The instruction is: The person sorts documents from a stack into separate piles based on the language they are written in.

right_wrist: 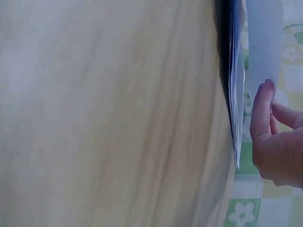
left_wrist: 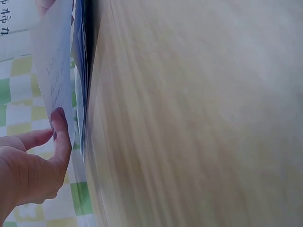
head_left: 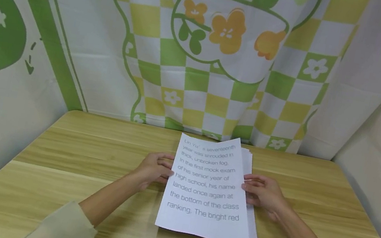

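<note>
White printed sheet (head_left: 203, 185) pinched by both side edges above a paper stack (head_left: 253, 231).
From my remote seat I see the left hand (head_left: 155, 171) pinching the left edge between thumb and fingers, and the right hand (head_left: 266, 194) doing likewise opposite; my wrist views show a gap below the sheet, while the stack rests on the wooden table (head_left: 89, 169) before a checked curtain (head_left: 212, 101).

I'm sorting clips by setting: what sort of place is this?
Probably a curtained-off desk nook: patterned cloth hangs on three sides of a wood-grain table, and a printed sheet is held above more pages.
</note>
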`<state>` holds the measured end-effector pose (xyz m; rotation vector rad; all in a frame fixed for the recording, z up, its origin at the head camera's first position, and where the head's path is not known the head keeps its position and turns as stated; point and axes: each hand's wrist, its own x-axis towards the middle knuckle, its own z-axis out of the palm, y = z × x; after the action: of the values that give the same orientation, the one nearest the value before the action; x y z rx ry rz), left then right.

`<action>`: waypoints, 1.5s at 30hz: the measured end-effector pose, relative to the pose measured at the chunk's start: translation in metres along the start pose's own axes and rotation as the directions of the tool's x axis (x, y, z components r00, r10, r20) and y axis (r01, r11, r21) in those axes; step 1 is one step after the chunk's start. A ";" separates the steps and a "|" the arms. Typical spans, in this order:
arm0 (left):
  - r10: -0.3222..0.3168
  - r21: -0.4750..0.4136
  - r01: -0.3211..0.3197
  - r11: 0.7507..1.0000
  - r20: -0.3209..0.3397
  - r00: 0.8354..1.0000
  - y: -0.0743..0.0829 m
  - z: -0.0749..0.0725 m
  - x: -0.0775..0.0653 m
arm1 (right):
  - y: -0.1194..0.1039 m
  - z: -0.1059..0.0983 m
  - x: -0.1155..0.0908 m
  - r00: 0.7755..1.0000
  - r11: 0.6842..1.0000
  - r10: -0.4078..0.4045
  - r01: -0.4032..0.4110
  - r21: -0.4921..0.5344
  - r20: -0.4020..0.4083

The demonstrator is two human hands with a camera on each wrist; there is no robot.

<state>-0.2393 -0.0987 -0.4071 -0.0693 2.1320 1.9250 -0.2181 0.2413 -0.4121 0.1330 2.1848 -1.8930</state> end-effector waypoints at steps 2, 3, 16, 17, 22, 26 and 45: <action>0.013 0.007 -0.013 1.000 -0.001 1.000 0.000 -0.004 -0.002 | -0.002 0.002 -0.001 1.000 1.000 -0.005 0.005 0.018 0.017; 0.018 0.010 -0.018 1.000 -0.003 1.000 -0.001 -0.006 -0.003 | -0.004 0.004 -0.001 1.000 1.000 -0.008 0.008 0.024 0.025; 0.006 0.014 -0.005 1.000 -0.050 0.999 -0.001 -0.028 -0.014 | -0.013 0.026 0.002 0.999 0.999 -0.022 0.021 0.025 0.049; 0.004 0.018 -0.003 1.000 -0.052 0.999 0.000 -0.030 -0.015 | -0.014 0.027 0.003 0.999 0.999 -0.022 0.020 0.025 0.050; -0.001 0.048 0.005 0.999 -0.073 0.997 0.001 -0.039 -0.019 | -0.017 0.036 0.007 0.998 0.999 -0.025 0.023 0.022 0.059; 0.007 0.075 -0.001 0.997 -0.092 0.996 0.001 -0.046 -0.021 | -0.018 0.043 0.012 0.997 0.999 -0.038 0.036 0.028 0.074; 0.006 0.130 0.015 0.991 -0.164 0.986 -0.002 -0.086 -0.029 | -0.033 0.096 0.032 0.996 1.000 0.005 -0.005 0.002 0.084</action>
<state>-0.2249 -0.1877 -0.3951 -0.2136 2.3560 1.8287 -0.2448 0.1389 -0.4002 0.0582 2.1247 -1.8636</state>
